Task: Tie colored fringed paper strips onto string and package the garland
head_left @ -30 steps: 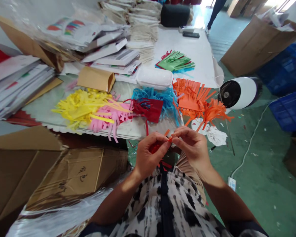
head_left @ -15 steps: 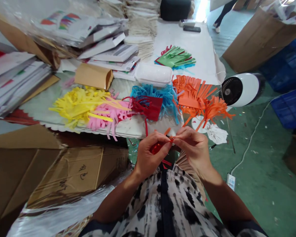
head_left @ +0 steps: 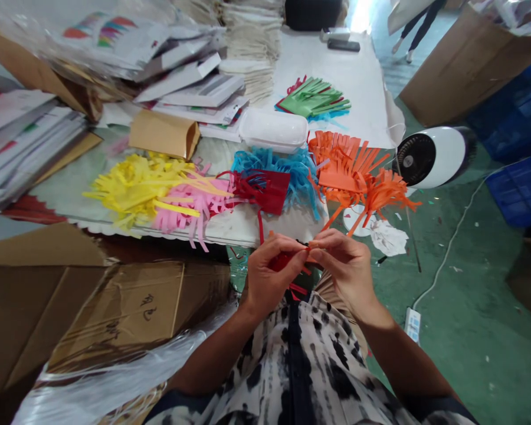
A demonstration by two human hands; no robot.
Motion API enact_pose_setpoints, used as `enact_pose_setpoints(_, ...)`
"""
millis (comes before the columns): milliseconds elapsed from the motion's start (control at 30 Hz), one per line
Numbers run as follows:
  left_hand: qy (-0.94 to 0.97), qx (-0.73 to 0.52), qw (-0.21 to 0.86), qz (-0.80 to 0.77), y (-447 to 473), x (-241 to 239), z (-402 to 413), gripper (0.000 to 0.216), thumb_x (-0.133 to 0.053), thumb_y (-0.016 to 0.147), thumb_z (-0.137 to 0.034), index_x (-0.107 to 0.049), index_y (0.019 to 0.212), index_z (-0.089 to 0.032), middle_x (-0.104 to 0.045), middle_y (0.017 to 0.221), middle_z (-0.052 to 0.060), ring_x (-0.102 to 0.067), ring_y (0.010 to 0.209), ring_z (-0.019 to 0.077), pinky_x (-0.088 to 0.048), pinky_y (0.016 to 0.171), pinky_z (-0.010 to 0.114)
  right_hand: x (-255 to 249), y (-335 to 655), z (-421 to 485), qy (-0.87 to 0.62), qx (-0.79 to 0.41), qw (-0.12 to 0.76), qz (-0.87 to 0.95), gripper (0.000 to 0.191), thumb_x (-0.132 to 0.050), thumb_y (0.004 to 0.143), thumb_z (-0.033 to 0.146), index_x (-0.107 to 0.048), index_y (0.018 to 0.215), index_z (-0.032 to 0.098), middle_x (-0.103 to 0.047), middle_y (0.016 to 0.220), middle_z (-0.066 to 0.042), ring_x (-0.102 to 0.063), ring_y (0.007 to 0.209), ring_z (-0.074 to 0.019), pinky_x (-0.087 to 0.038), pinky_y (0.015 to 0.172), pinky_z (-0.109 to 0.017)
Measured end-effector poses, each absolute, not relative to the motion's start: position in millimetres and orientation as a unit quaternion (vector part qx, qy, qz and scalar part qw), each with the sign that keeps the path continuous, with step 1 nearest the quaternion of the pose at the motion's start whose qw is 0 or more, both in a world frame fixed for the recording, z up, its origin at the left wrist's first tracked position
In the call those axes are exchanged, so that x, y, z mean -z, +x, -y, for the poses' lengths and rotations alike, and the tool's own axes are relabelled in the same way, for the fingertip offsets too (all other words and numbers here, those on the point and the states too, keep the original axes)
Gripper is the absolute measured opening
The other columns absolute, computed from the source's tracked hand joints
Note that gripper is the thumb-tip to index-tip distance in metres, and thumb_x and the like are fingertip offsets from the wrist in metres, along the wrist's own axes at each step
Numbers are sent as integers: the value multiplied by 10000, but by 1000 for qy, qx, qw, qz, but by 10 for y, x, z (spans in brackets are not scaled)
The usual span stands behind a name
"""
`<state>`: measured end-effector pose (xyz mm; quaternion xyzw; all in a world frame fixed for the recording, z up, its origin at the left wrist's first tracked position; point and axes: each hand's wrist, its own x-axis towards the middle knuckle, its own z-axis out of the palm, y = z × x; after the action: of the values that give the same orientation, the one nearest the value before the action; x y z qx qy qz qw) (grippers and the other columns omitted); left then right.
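My left hand (head_left: 274,270) and my right hand (head_left: 344,264) meet fingertip to fingertip in front of the table edge. Both pinch a small piece of red fringed tissue paper (head_left: 281,261), mostly covered by my fingers. A red strip end hangs below, near my lap. Just beyond my hands lies a dark red fringed paper (head_left: 274,192) on top of blue fringed paper (head_left: 303,171). Orange fringed paper (head_left: 343,177) hangs over the table's right corner. Yellow fringed paper (head_left: 141,183) and pink fringed paper (head_left: 190,206) lie to the left.
Farther back are green fringed paper (head_left: 314,97), a white plastic tray (head_left: 273,131), a brown paper bag (head_left: 161,133) and stacked packets (head_left: 203,91). A white fan (head_left: 446,156) stands at right, an open carton (head_left: 137,307) at lower left. A person's legs (head_left: 420,26) show behind.
My hands stay together at nearly the same spot, the fingers shifting slightly on the red paper. The background person's legs have moved. The view has shifted a little.
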<state>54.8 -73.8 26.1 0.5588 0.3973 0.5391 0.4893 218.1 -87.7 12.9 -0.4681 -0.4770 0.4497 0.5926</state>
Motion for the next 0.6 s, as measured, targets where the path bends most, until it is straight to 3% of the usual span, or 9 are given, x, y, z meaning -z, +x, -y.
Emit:
enact_pose_setpoints(133,573,-536,474,-400,571,-233,762,82,-794,929,-271,-796,856,-233,-733,848,25,-656,815,177,-515,820,308,-140,2184,885,-480,-439,586,483,98,-884,856,338,-797,819,313,-719,852,-1,-673,838,-186,-561,774,-342)
enact_pose_setpoints(300,506,-513,560,-409,560,-218,741,187,-786,936,-359,-757,836,-204,-701,810,14,-638,759,154,-514,739,267,-246,2273,866,-502,-464,537,494,120,-835,904,404,-798,935,294,-766,928,-13,-704,838,-191,-573,736,-329)
enact_pose_setpoints(400,478,-519,588,-395,541,-212,699,169,-802,926,-349,-755,866,-199,-689,852,6,-637,729,122,-521,721,242,-345,2361,846,-542,-385,475,576,98,-820,924,385,-798,945,293,-789,904,-8,-714,797,-194,-545,717,-332)
enact_pose_setpoints(600,543,-534,554,-337,550,-153,683,26,-804,931,-228,-809,939,-204,-786,1054,61,-744,969,165,-592,868,266,-466,2412,834,-572,-170,291,748,33,-739,960,219,-763,954,241,-813,887,-31,-751,815,-237,-493,778,-365)
